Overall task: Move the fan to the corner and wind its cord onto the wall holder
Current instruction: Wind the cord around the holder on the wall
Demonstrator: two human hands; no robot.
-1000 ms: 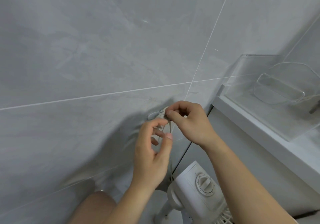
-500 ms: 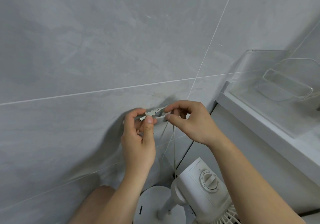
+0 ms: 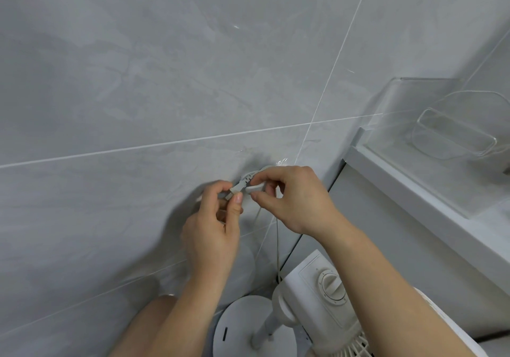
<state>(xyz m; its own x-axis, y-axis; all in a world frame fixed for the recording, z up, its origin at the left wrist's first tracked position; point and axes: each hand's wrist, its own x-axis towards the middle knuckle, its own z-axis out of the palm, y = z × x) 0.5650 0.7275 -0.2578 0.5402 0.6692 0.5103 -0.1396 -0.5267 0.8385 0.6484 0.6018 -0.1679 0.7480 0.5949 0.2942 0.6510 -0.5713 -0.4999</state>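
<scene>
Low on the left, a bare knee [image 3: 154, 318] shows under the grey tiled wall [image 3: 138, 80]. Next comes the left hand [image 3: 211, 235], raised against the wall with its thumb and curled fingers pinching the plug [image 3: 236, 189] at the end of the cord [image 3: 277, 242]; the plug's metal tip pokes out to the lower left of the thumb. Just right of it, touching the same bit of cord, the right hand [image 3: 294, 199] has its fingers bent and nips the cord where it meets the holder [image 3: 266, 169], a small pale round piece fixed to the wall and mostly hidden behind the fingers. How many turns of cord sit on the holder cannot be told. From under the right hand the cord drops in thin strands, close to the wall, down to the fan [image 3: 320, 296]. That stands below the hands in the corner, where the wall meets a white cabinet [image 3: 386, 218]: round base [image 3: 237, 329] on the floor, dial [image 3: 331, 287] on top, a slice of grille [image 3: 350, 343] at the bottom edge. Farther right, on the cabinet's ledge, sits a clear box [image 3: 430, 124].
</scene>
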